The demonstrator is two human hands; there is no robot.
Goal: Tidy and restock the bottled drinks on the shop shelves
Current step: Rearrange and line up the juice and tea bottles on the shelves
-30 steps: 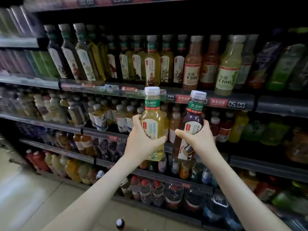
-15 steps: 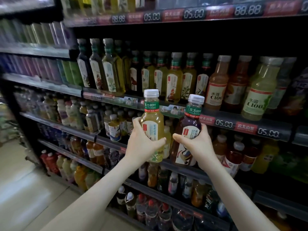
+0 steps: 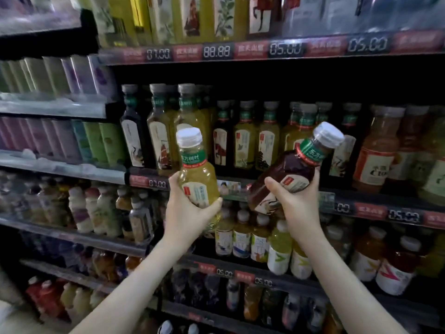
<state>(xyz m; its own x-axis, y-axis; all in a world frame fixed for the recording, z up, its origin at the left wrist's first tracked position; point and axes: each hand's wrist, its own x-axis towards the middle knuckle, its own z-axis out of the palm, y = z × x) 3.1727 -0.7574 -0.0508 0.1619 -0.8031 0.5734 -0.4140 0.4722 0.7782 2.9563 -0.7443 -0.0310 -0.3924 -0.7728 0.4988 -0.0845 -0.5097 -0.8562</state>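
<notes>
The left hand (image 3: 186, 213) is gripping a yellow bottle (image 3: 198, 182) round its lower half, thumb wrapping across the front under the label and fingers curling round the far side; the bottle is standing upright, white cap on top, and is being held in the air just before the rim of the middle shelf (image 3: 144, 182), not resting on it; the right hand (image 3: 297, 208) is clasping a dark bottle (image 3: 289, 172) in the same way, thumb lying over the front and fingers closing round the back; this bottle is tilting, its cap leaning up and to the right, and is hanging in front of the same rim; the two bottles are sitting near each other without touching; behind them a row of tea bottles (image 3: 243, 141), some dark and some yellow, is standing upright on the middle shelf; orange bottles (image 3: 375, 153) are standing at the right end of that shelf; small bottles (image 3: 240, 239) are lining the shelf below, just under the hands; cans (image 3: 96, 141) are filling the shelves on the left; price tags (image 3: 216, 51) are showing along the rim of the top shelf, their digits partly blurred.
</notes>
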